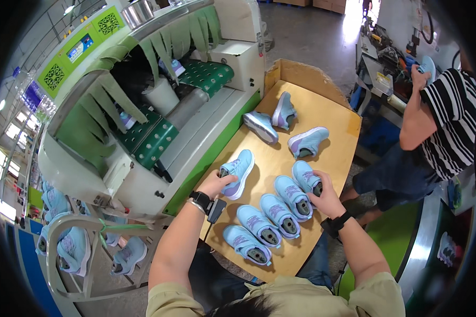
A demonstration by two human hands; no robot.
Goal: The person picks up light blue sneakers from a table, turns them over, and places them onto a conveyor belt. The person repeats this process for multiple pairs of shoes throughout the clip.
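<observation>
In my left hand [216,184] is a light-blue sneaker [241,166] with a white sole, tilted up off the wooden board [264,185]; my fingers close on its heel opening. My right hand [327,197] grips the heel end of another light-blue sneaker [303,171], the farthest in a slanting row. Several matching sneakers [256,222] with lilac laces lie side by side in that row, toes pointing away to the left, dark lasts showing in their openings. Farther up the board, two sneakers [283,111] [261,128] lie close together and one more [308,141] lies to their right.
A machine with green strip curtains [166,39] and studded green conveyor belts [149,138] stands left of the board, sneakers on its belts. A rack with hanging sneakers [73,248] is at lower left. At right a co-worker in a striped shirt [452,108] holds a blue shoe.
</observation>
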